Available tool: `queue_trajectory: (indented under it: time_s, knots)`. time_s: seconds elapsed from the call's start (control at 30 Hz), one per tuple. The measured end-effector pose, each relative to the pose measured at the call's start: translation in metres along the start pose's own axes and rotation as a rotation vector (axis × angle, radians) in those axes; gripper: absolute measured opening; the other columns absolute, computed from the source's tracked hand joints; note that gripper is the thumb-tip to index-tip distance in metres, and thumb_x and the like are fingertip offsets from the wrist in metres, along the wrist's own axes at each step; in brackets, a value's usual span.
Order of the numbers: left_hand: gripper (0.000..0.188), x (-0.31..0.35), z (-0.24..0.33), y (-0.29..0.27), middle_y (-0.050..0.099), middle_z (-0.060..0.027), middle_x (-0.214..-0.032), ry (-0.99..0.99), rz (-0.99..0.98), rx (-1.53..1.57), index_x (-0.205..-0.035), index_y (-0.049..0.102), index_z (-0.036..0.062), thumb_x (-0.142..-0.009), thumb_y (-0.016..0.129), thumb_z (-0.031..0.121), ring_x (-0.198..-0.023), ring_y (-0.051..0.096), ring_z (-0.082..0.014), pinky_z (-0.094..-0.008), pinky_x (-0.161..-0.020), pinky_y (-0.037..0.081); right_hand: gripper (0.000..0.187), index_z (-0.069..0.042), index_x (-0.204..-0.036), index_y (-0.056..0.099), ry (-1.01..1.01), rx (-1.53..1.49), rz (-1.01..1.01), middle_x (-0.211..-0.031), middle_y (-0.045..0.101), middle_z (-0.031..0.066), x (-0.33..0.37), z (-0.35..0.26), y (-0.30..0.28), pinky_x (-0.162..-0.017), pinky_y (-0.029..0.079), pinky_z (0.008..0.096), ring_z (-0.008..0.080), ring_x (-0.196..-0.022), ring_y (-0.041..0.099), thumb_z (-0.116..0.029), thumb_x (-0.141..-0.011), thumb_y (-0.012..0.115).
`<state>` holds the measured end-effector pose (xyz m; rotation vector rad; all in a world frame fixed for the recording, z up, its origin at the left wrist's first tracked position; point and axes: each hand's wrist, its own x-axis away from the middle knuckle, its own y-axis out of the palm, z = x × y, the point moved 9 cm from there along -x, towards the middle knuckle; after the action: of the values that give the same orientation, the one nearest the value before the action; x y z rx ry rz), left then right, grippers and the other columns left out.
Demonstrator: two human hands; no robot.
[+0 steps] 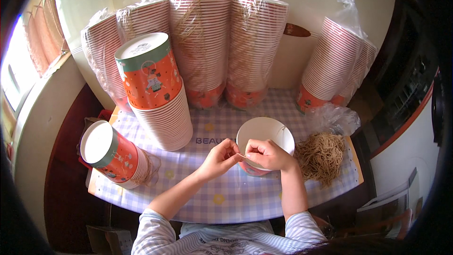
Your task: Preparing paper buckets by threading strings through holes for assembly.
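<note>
A single orange paper cup (265, 134) with a white inside stands upright on the checked tablecloth (226, 193) in front of me. My right hand (266, 155) rests over its near rim, fingers pinched. My left hand (221, 157) is just left of the cup, fingertips meeting the right hand's, both pinching something thin that is too small to make out, at the cup's edge. A pile of tan string loops (322, 156) lies to the right of the cup.
An upside-down cup stack (158, 94) stands left of centre; another stack (113, 155) lies on its side near the left edge. Several plastic-wrapped cup sleeves (222, 42) lean on the back wall, more at right (332, 61). A crumpled clear bag (336, 119) lies by the strings.
</note>
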<state>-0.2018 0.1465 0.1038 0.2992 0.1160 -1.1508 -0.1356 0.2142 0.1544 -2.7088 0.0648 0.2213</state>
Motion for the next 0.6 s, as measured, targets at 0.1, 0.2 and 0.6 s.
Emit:
queue_trajectory:
  time_s: [0.1, 0.2, 0.6]
  knots:
    - [0.009, 0.001, 0.001, 0.003, 0.054, 0.0023, -0.076, -0.04, -0.039, -0.113, -0.089, 0.053, 0.0007, -0.086, 0.057, 0.009, -0.065, 0.046, -0.0016, -0.0176, -0.056, 0.04, 0.009, -0.002, -0.075, 0.051, 0.0, 0.018, 0.005, -0.067, 0.053, -0.0002, 0.0, 0.0, 0.001, -0.057, 0.041, 0.0224, 0.0048, -0.064, 0.047, -0.007, -0.082, 0.051]
    - [0.014, 0.003, -0.001, 0.006, 0.055, 0.0021, -0.074, -0.088, -0.083, -0.188, -0.094, 0.056, -0.0008, -0.086, 0.057, 0.01, -0.065, 0.046, -0.0015, -0.0172, -0.056, 0.04, 0.009, -0.001, -0.075, 0.05, -0.022, -0.021, 0.032, -0.066, 0.054, -0.0001, -0.001, -0.002, 0.0, -0.058, 0.041, 0.0222, 0.0049, -0.064, 0.047, -0.006, -0.082, 0.051]
    - [0.014, 0.003, 0.001, 0.002, 0.056, 0.0027, -0.078, -0.193, -0.08, 0.159, -0.085, 0.059, 0.0027, -0.087, 0.057, 0.016, -0.069, 0.047, -0.0046, -0.0205, -0.063, 0.039, 0.01, -0.007, -0.076, 0.067, -0.188, 0.461, 0.169, -0.07, 0.056, 0.0045, 0.012, -0.028, -0.016, -0.063, 0.045, 0.0296, 0.0163, -0.067, 0.055, -0.01, -0.067, 0.069]
